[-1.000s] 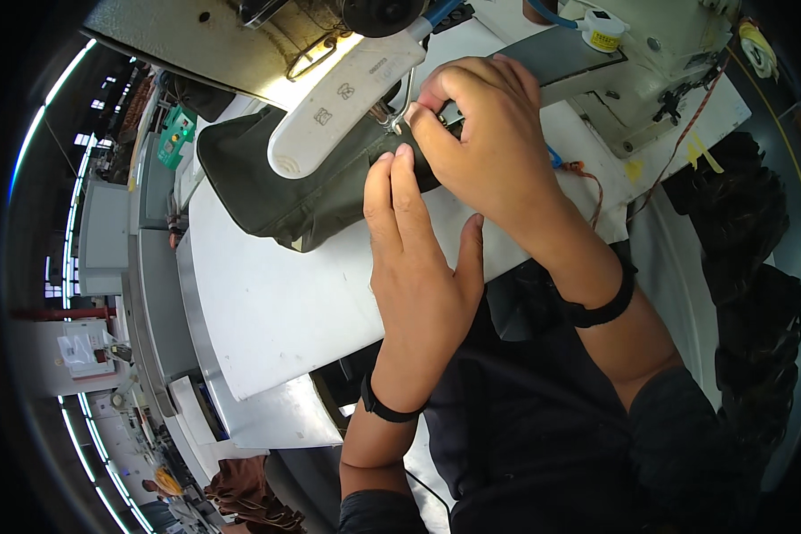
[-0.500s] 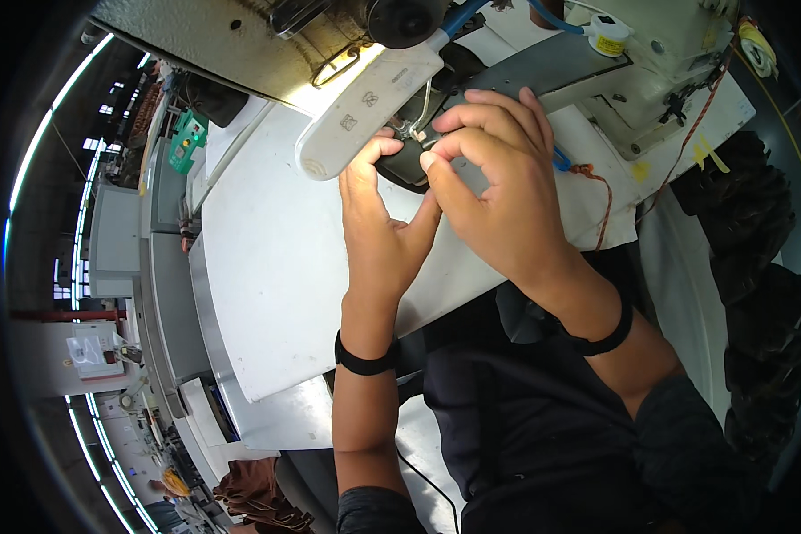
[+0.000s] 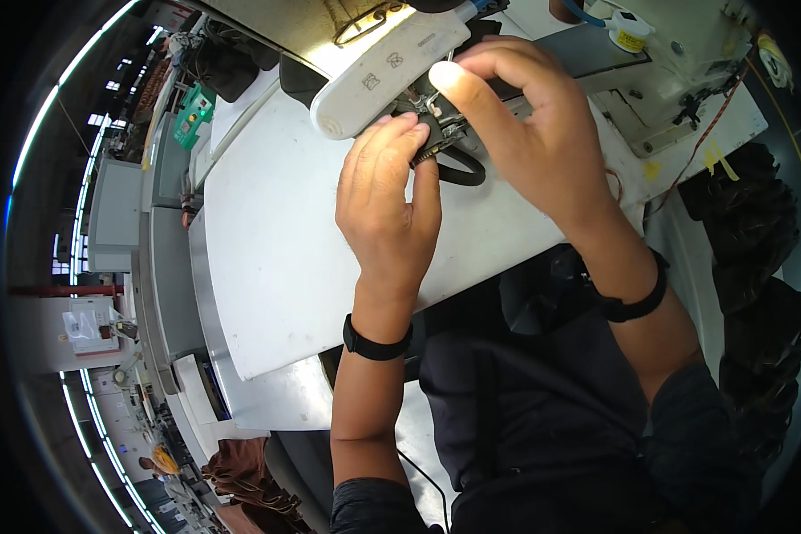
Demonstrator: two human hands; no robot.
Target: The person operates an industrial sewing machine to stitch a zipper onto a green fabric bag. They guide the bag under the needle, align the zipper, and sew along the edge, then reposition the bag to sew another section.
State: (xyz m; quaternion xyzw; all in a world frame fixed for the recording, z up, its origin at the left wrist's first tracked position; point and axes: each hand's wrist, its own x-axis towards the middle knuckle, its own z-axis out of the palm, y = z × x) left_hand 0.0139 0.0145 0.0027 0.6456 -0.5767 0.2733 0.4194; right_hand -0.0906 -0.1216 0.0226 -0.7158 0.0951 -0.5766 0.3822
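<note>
My left hand [image 3: 384,200] is closed on the edge of a dark piece with a toothed zipper-like edge [image 3: 427,153], fingers on top and the thumb at its near side. A black loop [image 3: 465,169] sticks out from that piece toward me. The piece lies at the presser foot [image 3: 434,109] of a sewing machine. My right hand [image 3: 547,133] is raised just right of the foot, thumb and forefinger brought together by a thin metal part. What those fingertips hold, if anything, is hidden. A white rounded bar [image 3: 387,76] overhangs the left fingertips.
A white worktop [image 3: 276,240] spreads in front and to the left. The machine's lit head [image 3: 294,27] stands above the hands. At the right are a white round container [image 3: 630,31], a red cord [image 3: 699,147] and dark piled material [image 3: 748,222]. Brown pieces [image 3: 245,476] lie lower left.
My right hand has lifted away from the left one, up and right. My left fingers have flattened over the dark piece, whose black loop now shows. The whole view has shifted slightly.
</note>
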